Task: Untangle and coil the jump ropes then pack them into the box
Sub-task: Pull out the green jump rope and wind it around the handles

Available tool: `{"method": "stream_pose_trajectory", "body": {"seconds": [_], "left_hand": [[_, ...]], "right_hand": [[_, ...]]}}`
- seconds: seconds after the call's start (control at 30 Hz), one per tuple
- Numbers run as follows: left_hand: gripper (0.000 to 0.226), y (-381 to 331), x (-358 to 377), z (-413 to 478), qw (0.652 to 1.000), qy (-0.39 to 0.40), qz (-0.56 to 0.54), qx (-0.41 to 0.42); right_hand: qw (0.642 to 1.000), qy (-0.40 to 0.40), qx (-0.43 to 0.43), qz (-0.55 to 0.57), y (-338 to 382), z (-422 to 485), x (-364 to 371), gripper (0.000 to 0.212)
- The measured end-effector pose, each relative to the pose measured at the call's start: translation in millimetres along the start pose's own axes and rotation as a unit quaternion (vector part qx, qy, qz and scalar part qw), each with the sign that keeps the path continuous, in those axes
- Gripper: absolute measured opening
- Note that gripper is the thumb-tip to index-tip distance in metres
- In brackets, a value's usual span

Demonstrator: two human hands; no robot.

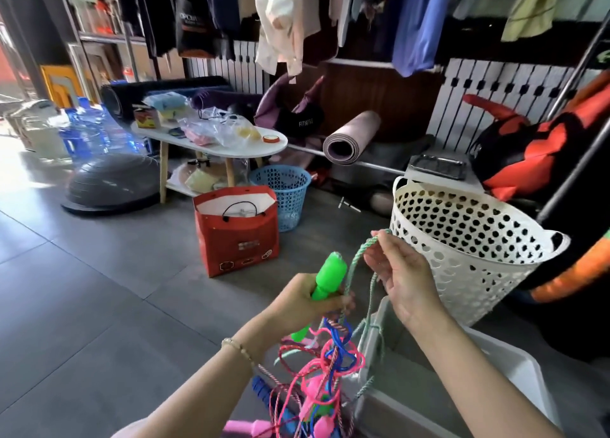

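A tangle of pink, blue and green jump ropes [317, 371] hung near centre, just left of the grey box [429, 388]. Above it, the left hand [307, 302] kept its grip closed around a green handle [330, 276]. The right hand [402, 272] pinched the pale green rope [355, 261]. A white basket [462, 239] stood farther right.

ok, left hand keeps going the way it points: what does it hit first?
The left hand, gripping the green handle, would probably meet the green rope first, then the right hand pinching it; the white basket is beyond. Depth is unclear.
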State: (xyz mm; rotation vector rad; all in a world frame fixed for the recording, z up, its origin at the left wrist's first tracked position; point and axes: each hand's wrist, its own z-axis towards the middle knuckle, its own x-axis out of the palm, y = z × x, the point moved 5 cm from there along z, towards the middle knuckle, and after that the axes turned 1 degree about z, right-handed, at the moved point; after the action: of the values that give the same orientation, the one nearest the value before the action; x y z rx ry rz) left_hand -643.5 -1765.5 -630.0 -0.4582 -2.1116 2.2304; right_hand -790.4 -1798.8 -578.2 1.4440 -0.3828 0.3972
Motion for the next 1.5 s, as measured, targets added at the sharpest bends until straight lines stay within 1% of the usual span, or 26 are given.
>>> {"method": "stream_pose_trajectory", "body": {"seconds": [0.03, 0.1, 0.13, 0.2, 0.23, 0.3, 0.37, 0.4, 0.5, 0.53, 0.57, 0.6, 0.67, 0.7, 0.73, 0.83, 0.93, 1.0, 1.07, 1.1, 1.23, 1.3, 1.37, 1.5], "left_hand": [[0.004, -6.2, -3.0, 1.2, 0.999, -0.024, -0.046, 0.008], [0.005, -19.7, -11.5, 3.2, 0.986, -0.073, -0.145, 0.022], [0.005, -24.4, -16.8, 4.3, 0.978, -0.096, -0.186, 0.024], [0.003, -32.8, -26.1, 4.5, 0.958, -0.127, -0.254, 0.03], [0.004, -35.7, -29.9, 4.6, 0.949, -0.138, -0.282, 0.031], [0.006, -37.5, -38.2, 3.8, 0.936, -0.164, -0.31, 0.029], [0.008, -33.0, -42.0, 3.4, 0.935, -0.177, -0.308, 0.015], [0.008, -30.4, -41.0, 3.3, 0.939, -0.175, -0.295, 0.006], [0.008, -23.5, -34.4, 2.1, 0.948, -0.164, -0.273, -0.017], [0.009, -21.8, -34.7, 1.8, 0.952, -0.163, -0.26, -0.022], [0.008, -19.6, -37.4, 1.0, 0.961, -0.167, -0.22, -0.025], [0.01, -16.4, -41.9, 0.0, 0.973, -0.176, -0.147, -0.029], [0.026, -10.6, -44.9, -2.9, 0.984, -0.171, 0.027, -0.04], [0.032, -7.3, -40.3, -4.3, 0.983, -0.156, 0.079, -0.05], [0.035, -3.3, -33.4, -5.8, 0.984, -0.138, 0.098, -0.063], [0.036, 3.8, -10.8, -7.3, 0.99, -0.101, 0.065, -0.08], [0.033, 3.1, -0.9, -3.9, 0.991, -0.116, 0.007, -0.07], [0.032, -0.5, 7.1, -2.8, 0.987, -0.117, -0.076, -0.074], [0.034, -3.1, 11.3, -0.4, 0.974, -0.127, -0.16, -0.094], [0.035, -4.0, 9.4, 1.1, 0.969, -0.142, -0.178, -0.099], [0.034, -7.0, -4.8, 6.4, 0.968, -0.182, -0.154, -0.077], [0.032, -5.9, -6.1, 8.3, 0.973, -0.181, -0.125, -0.067], [0.033, -4.9, -9.1, 9.3, 0.977, -0.184, -0.082, -0.067], [0.026, 0.7, -30.3, 8.4, 0.972, -0.202, -0.068, -0.095]], "right_hand": [[1.0, 0.019, 0.012, 0.002, -1.8, -0.5, 0.4, 0.016], [0.994, 0.082, 0.065, -0.04, -14.2, -4.2, 3.0, 0.031], [0.986, 0.114, 0.099, -0.074, -22.1, -8.0, 4.4, 0.035], [0.964, 0.176, 0.157, -0.122, -38.0, -20.3, 9.1, 0.032], [0.954, 0.202, 0.166, -0.144, -43.9, -25.5, 11.7, 0.027], [0.939, 0.24, 0.134, -0.206, -51.7, -29.2, 13.0, 0.016], [0.926, 0.245, 0.093, -0.271, -51.4, -28.9, 14.5, 0.011], [0.92, 0.243, 0.082, -0.295, -51.3, -28.5, 14.8, 0.01], [0.898, 0.258, 0.06, -0.352, -52.7, -30.7, 17.1, 0.022], [0.9, 0.248, 0.049, -0.356, -51.4, -29.5, 16.6, 0.022], [0.91, 0.225, 0.039, -0.345, -47.7, -26.5, 15.0, 0.019], [0.926, 0.193, 0.029, -0.322, -41.8, -23.0, 12.3, 0.015], [0.959, 0.13, 0.017, -0.251, -27.9, -15.4, 7.8, 0.009], [0.971, 0.107, 0.015, -0.212, -21.8, -12.8, 6.4, 0.007], [0.98, 0.09, 0.016, -0.178, -17.5, -11.1, 4.6, 0.007], [0.99, 0.063, 0.016, -0.124, -12.2, -12.2, 4.1, 0.006], [0.995, 0.048, 0.016, -0.091, -10.6, -13.8, 5.0, 0.008], [0.996, 0.045, 0.011, -0.074, -7.5, -13.3, 5.6, 0.011], [0.996, 0.06, 0.012, -0.071, -7.0, -14.2, 7.5, 0.012], [0.995, 0.072, 0.014, -0.072, -8.9, -15.4, 9.2, 0.012], [0.992, 0.093, 0.015, -0.089, -17.4, -18.6, 14.0, 0.005], [0.992, 0.081, 0.0, -0.095, -16.9, -17.3, 12.4, 0.005], [0.992, 0.062, -0.028, -0.106, -13.0, -14.6, 9.3, 0.01], [0.99, 0.034, -0.067, -0.118, -0.7, -9.7, -0.4, 0.014]]}}
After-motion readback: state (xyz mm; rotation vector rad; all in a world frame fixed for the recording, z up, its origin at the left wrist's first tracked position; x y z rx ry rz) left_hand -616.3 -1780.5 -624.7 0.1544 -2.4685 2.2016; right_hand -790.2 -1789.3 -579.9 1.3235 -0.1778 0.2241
